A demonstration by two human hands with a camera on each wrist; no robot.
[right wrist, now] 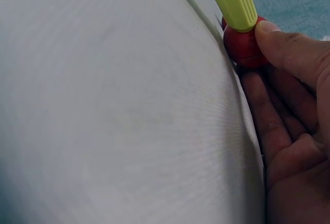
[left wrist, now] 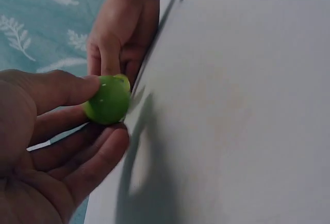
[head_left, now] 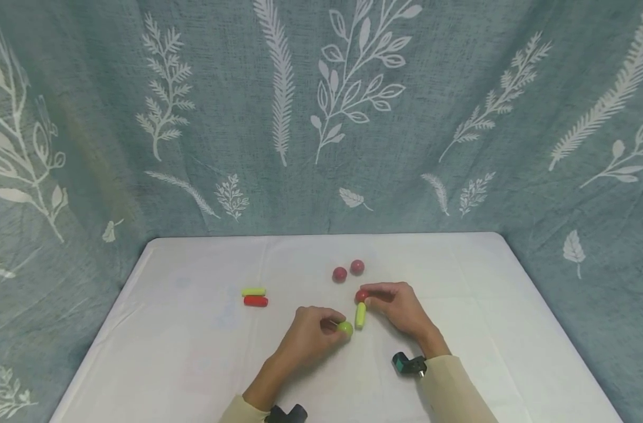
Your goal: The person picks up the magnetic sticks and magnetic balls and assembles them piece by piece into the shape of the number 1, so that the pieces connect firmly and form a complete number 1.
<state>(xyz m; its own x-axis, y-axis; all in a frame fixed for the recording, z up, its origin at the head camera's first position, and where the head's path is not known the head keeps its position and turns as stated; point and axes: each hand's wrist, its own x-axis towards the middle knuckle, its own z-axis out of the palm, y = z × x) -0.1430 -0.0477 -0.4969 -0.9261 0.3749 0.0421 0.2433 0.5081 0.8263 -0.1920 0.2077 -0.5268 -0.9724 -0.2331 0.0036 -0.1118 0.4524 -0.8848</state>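
My left hand pinches a green ball between thumb and fingers; in the left wrist view the ball sits at the fingertips. A red ball is held between the thumb and fingers of my right hand. Against that ball stands one end of a yellow-green grooved stick, its other end toward the left hand. The right wrist view shows the stick meeting the red ball; whether they are joined or only touch, I cannot tell.
Two more red balls lie beyond the right hand. To the left, a yellow-green stick and a red stick lie side by side. White cloth covers the table, with a patterned curtain behind its far edge.
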